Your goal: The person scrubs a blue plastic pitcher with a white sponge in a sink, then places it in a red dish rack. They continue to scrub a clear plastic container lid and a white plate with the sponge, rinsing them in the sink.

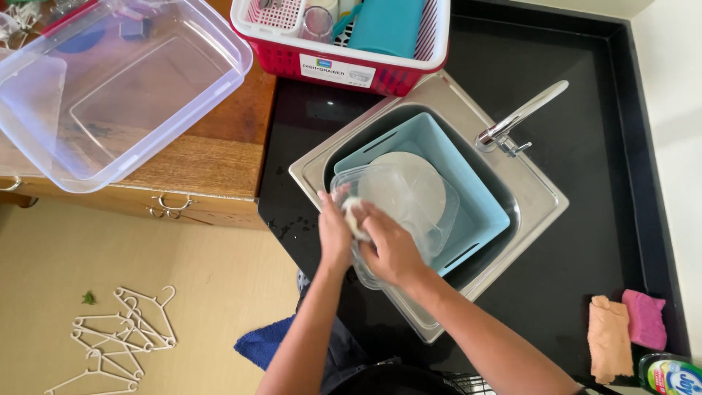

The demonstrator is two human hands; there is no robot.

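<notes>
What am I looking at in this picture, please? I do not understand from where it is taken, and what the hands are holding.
A camera worn on a person's head looks down at that person's two bare hands. The left hand and right hand meet at the rim of a clear plastic container, with a small white scrubbing pad between them. Under it, a light blue tub sits in a steel sink with a tap, set in a black counter. Nearby lie a red dish drainer, a large clear box and two cloths.
</notes>
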